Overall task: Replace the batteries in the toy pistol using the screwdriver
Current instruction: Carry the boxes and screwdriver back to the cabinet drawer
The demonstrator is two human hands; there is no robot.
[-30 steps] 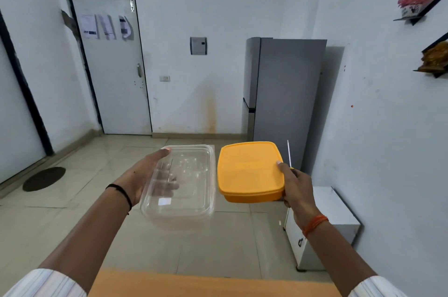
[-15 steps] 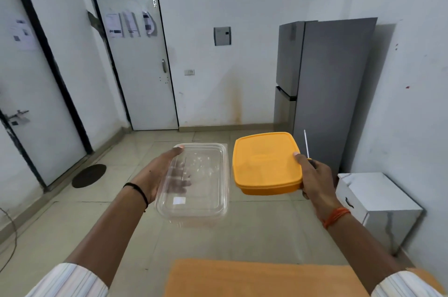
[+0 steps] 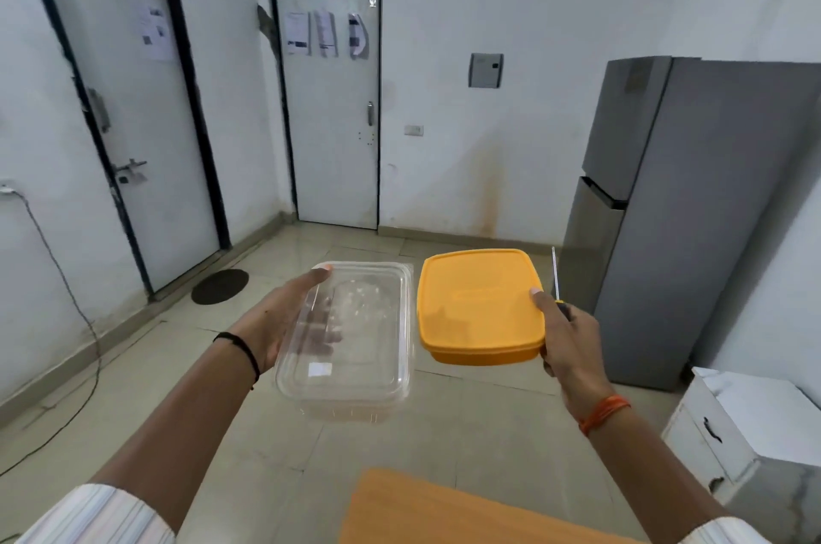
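Two doors on the far side of the room: one white door (image 3: pixel 331 108) straight ahead with papers stuck to it, a second door (image 3: pixel 129 99) on the wall to its left, also papered. Grey fridge (image 3: pixel 693 210) stands to the right of the white door, against the right wall. Small white cabinet (image 3: pixel 751 432) sits on the floor just in front of the fridge, nearer the camera. Dark round mat (image 3: pixel 220 285) lies on the tiled floor by the left door; a cable (image 3: pixel 84 321) trails down the left wall and across the floor. Grey wall panel (image 3: pixel 486 70) hangs between the white door and the fridge. Corner of an orange worktop (image 3: pixel 444 512) shows at the bottom edge, below both arms.

Both arms reach forward at mid-height, in the air between the worktop and the fridge.

Left hand (image 3: pixel 284 317), black band on wrist: palm under and against the left side of a clear plastic container (image 3: pixel 351 339), thumb over the far rim. Grip holding the container; contents not discernible.

Right hand (image 3: pixel 571 339), orange thread on wrist: thumb on top of a closed orange lidded box (image 3: pixel 482 303), fingers beneath. Same grip also clamps the screwdriver (image 3: pixel 555 277), shaft pointing up just left of the fridge, handle mostly hidden in the hand.

Containers side by side, close, not touching. Toy pistol not visible; whether it lies in the orange box cannot be told.
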